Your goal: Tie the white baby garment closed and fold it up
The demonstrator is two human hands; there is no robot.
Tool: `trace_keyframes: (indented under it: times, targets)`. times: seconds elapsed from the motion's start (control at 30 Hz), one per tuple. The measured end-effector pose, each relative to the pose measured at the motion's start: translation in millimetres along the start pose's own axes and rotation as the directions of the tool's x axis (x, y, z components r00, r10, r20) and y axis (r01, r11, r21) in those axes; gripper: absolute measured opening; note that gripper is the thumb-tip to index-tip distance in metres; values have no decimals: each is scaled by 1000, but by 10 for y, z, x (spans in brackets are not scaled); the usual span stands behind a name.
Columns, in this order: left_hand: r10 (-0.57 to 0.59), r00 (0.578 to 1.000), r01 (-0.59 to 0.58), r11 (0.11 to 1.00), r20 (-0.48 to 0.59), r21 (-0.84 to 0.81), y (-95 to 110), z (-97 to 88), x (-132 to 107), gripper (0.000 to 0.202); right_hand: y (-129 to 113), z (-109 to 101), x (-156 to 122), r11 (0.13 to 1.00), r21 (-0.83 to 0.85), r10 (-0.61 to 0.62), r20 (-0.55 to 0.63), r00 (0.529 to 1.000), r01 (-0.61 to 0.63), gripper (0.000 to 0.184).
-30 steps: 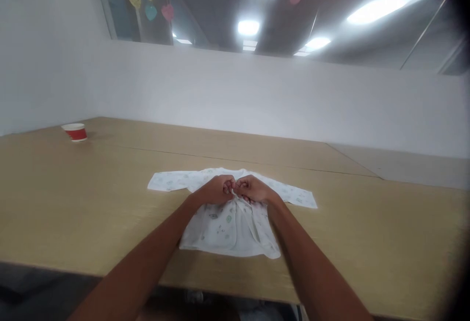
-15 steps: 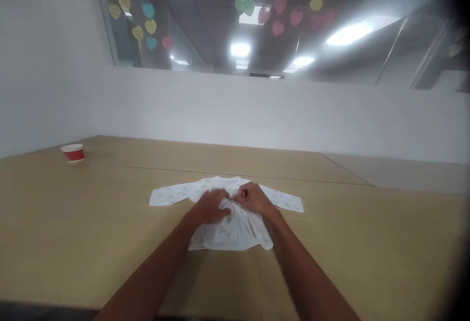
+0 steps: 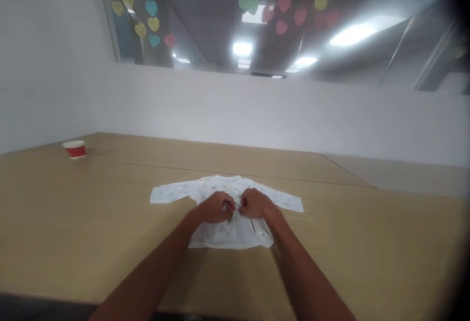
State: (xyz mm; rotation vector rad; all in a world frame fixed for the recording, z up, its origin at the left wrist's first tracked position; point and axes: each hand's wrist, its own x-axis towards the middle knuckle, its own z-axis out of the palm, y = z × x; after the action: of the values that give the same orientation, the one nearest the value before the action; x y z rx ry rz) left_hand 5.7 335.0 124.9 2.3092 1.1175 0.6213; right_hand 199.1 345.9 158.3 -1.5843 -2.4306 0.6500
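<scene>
A small white baby shirt (image 3: pixel 172 193) with a pale printed pattern lies flat on the wooden table (image 3: pixel 55 213), sleeves spread left and right. My left hand (image 3: pixel 215 208) and my right hand (image 3: pixel 255 203) rest side by side on the middle of its front. Both are closed in a pinch on the fabric at the front opening, knuckles nearly touching. What lies between the fingertips is too small to make out beyond the cloth.
A red and white paper cup (image 3: pixel 75 149) stands far left on the table. A white partition wall (image 3: pixel 257 110) runs behind the table. A second table surface (image 3: pixel 411 176) joins at the right. Coloured paper hearts (image 3: pixel 286 7) hang on the glass above.
The view has tilted and shifted slightly. My hands stayed at the shirt's front and came back together, both pinching the fabric near the middle.
</scene>
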Motion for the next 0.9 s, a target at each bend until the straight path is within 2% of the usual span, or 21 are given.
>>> trace_keyframes:
  times: [0.17, 0.37, 0.57, 0.8, 0.9]
  targets:
    - [-86, 995, 90, 992, 54, -90, 31, -66, -13, 20, -2, -57, 14, 979, 170, -126, 94, 988, 109, 10]
    - [-130, 989, 143, 965, 69, -221, 16, -80, 2, 19, 71, -76, 52, 938, 313, -221, 205, 954, 150, 11]
    - [-160, 984, 180, 908, 82, -378, -5, -73, 16, 20, 127, -14, 81, 893, 424, -247, 187, 951, 148, 12]
    - [-183, 981, 194, 881, 68, -431, 9, -51, 11, 25, 125, -44, 57, 850, 518, -237, 222, 946, 91, 25]
    - [-170, 984, 179, 874, 60, -452, -18, -42, 22, 26, 107, -47, 49, 855, 511, -218, 201, 955, 87, 25]
